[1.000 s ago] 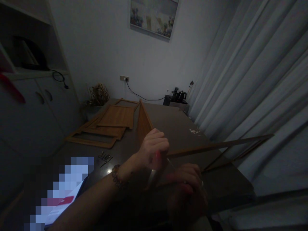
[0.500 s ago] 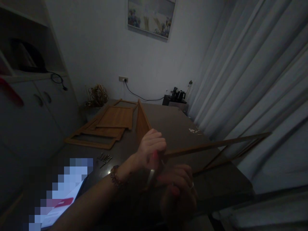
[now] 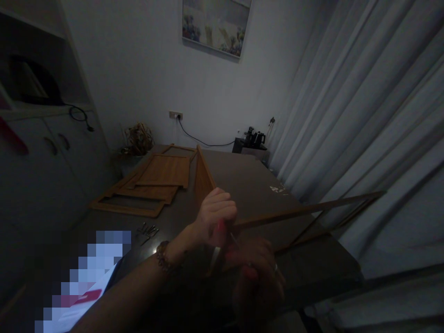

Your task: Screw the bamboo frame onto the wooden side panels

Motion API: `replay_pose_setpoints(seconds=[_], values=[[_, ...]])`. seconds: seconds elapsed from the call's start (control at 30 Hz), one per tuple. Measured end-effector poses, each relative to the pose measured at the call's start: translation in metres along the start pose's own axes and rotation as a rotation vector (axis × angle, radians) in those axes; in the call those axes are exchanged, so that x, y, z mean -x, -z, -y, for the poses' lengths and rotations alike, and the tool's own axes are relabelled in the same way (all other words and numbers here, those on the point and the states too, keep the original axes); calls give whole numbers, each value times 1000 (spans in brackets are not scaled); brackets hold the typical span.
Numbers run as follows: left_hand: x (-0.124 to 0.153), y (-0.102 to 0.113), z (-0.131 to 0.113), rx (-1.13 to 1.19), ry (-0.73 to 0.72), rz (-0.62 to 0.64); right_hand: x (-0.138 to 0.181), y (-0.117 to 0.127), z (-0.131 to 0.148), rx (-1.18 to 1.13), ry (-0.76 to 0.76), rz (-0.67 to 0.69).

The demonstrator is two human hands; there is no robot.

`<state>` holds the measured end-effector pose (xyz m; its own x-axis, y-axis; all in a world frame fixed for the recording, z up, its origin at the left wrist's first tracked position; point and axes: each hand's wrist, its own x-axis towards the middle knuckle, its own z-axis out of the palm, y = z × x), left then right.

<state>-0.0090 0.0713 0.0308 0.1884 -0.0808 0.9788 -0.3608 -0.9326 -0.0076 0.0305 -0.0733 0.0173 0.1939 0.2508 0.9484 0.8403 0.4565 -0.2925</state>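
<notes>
Pink-nailed and blurred, the right hand [image 3: 258,275] curls its fingers just beside a thin rod [image 3: 235,238]; whether they grip it cannot be told. Beyond, the left hand [image 3: 215,218] is clenched on the near end of an upright wooden panel [image 3: 204,178], a wooden frame [image 3: 277,216] extending rightward from beside its fingers.
</notes>
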Motion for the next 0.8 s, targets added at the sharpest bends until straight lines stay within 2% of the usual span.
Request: replay_pose_setpoints(seconds=[0.23,0.33,0.53,0.67,0.8], values=[[-5,2,-3,-24,-4,9,-6,-4,7,46,14,-27],[-5,2,-4,-15,8,11,-11,-5,13,75,38,11],[-4,2,-4,-26,14,11,-6,-2,7,-155,-170,43],[-4,2,-3,-28,-8,1,1,0,2,-174,-147,140],[-4,2,-3,-20,0,16,2,1,5,-169,-165,156]])
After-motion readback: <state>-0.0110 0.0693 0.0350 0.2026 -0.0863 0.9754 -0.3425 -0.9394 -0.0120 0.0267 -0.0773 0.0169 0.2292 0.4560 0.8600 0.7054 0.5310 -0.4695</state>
